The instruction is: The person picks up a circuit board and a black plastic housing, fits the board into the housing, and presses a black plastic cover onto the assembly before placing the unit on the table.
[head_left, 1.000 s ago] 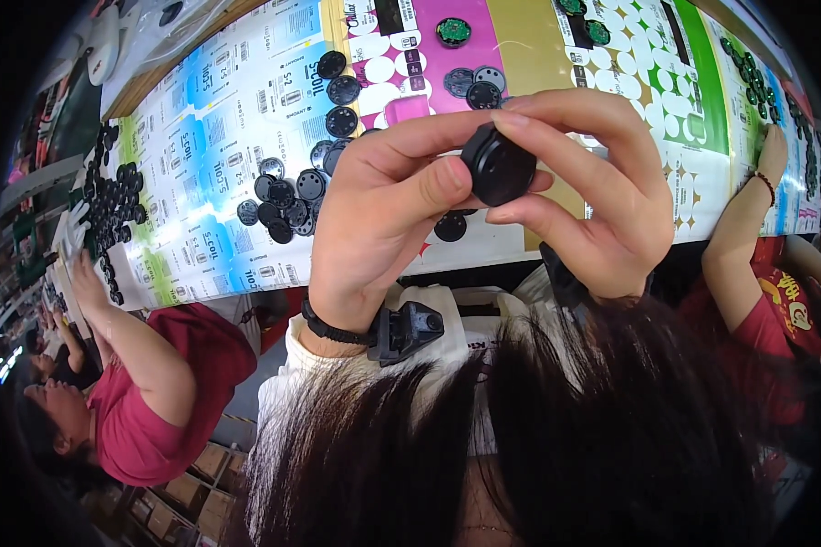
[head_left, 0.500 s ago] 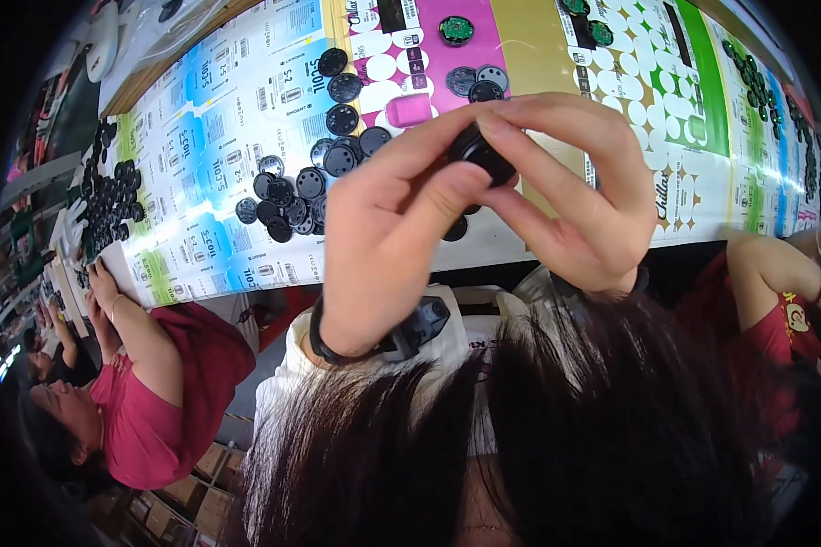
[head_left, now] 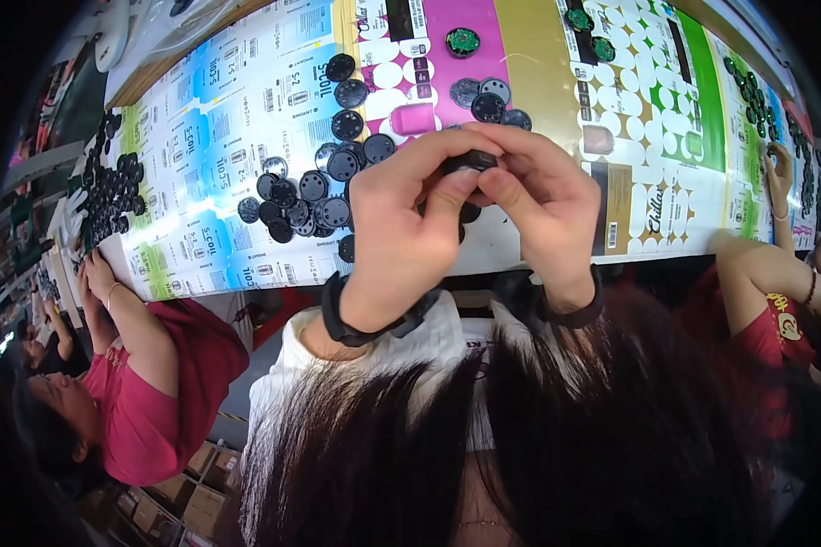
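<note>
Between both hands I hold a small round black plastic housing (head_left: 472, 161), its edge turned toward me. My left hand (head_left: 397, 223) is closed on one side of it with the thumb pressed against its rim. The fingers and thumb of my right hand (head_left: 556, 201) grip the other side. My fingers cover much of the part. Beside my left hand lies a heap of black discs with small holes (head_left: 314, 185). Beyond my fingertips are a few more black discs (head_left: 488, 108) and a round black piece with a green circuit board (head_left: 462, 42).
The table (head_left: 201, 164) is covered with printed packaging sheets. More circuit-board pieces (head_left: 602, 48) lie at the far right, and a large pile of black parts (head_left: 114, 191) at the left. A co-worker in a red shirt (head_left: 146, 410) sits at left, another person's arm (head_left: 748, 273) at right.
My right hand has come down and left, and its fingers now fold closer around the black housing. The housing has tilted so that its edge shows. A hand has appeared at far right.
</note>
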`<move>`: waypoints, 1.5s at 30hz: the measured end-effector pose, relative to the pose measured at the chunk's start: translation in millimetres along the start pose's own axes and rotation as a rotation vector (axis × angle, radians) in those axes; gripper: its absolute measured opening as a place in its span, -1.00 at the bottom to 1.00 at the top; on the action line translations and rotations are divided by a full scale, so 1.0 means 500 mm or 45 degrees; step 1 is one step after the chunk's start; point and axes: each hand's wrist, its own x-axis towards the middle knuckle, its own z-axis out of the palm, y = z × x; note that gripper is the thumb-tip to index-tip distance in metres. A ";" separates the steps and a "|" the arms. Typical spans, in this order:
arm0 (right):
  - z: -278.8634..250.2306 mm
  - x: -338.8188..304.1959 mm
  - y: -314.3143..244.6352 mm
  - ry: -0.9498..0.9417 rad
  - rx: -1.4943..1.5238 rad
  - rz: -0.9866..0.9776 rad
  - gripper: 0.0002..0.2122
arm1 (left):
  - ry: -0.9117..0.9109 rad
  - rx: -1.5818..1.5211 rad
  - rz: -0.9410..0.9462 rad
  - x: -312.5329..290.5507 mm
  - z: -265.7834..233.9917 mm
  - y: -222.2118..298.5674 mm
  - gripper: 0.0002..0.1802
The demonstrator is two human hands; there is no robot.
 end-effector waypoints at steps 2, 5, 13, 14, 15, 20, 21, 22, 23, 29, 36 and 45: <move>-0.012 0.015 0.001 -0.016 -0.017 0.198 -0.73 | -0.013 -0.074 -0.116 0.014 -0.018 0.001 -0.77; -0.078 0.051 -0.008 0.023 -0.700 -0.064 -0.72 | -0.055 0.254 -0.184 0.078 -0.130 -0.019 -0.74; -0.113 0.122 0.024 -0.160 -1.377 -0.276 -0.79 | 0.177 1.811 0.554 0.123 -0.347 -0.110 -0.63; -0.105 0.125 0.032 -0.225 -1.388 -0.265 -0.80 | 0.126 1.941 0.583 0.117 -0.327 -0.094 -0.63; -0.102 0.125 0.036 -0.214 -1.395 -0.263 -0.80 | 0.069 2.062 0.620 0.115 -0.297 -0.073 -0.63; -0.101 0.139 0.061 -0.267 -1.543 -0.389 -0.81 | -0.348 1.601 0.534 0.177 -0.173 0.000 -0.66; -0.100 0.139 0.053 -0.298 -1.552 -0.390 -0.82 | -0.337 1.606 0.539 0.191 -0.151 0.003 -0.66; -0.101 0.138 0.045 -0.326 -1.563 -0.388 -0.82 | -0.379 1.539 0.478 0.216 -0.128 0.001 -0.68; -0.100 0.137 0.040 -0.329 -1.564 -0.394 -0.82 | -0.420 1.469 0.412 0.241 -0.107 -0.010 -0.69; -0.117 0.093 -0.020 -0.036 -1.330 -0.321 -0.78 | -0.608 1.152 0.309 0.318 -0.038 -0.075 -0.66; -0.119 0.059 -0.038 0.165 -0.756 -0.377 -0.66 | -0.574 0.682 -0.094 0.291 -0.037 -0.040 -0.69; -0.099 0.042 -0.058 0.096 -0.859 -0.518 -0.55 | -0.404 -0.216 -0.346 0.137 0.022 0.035 -0.73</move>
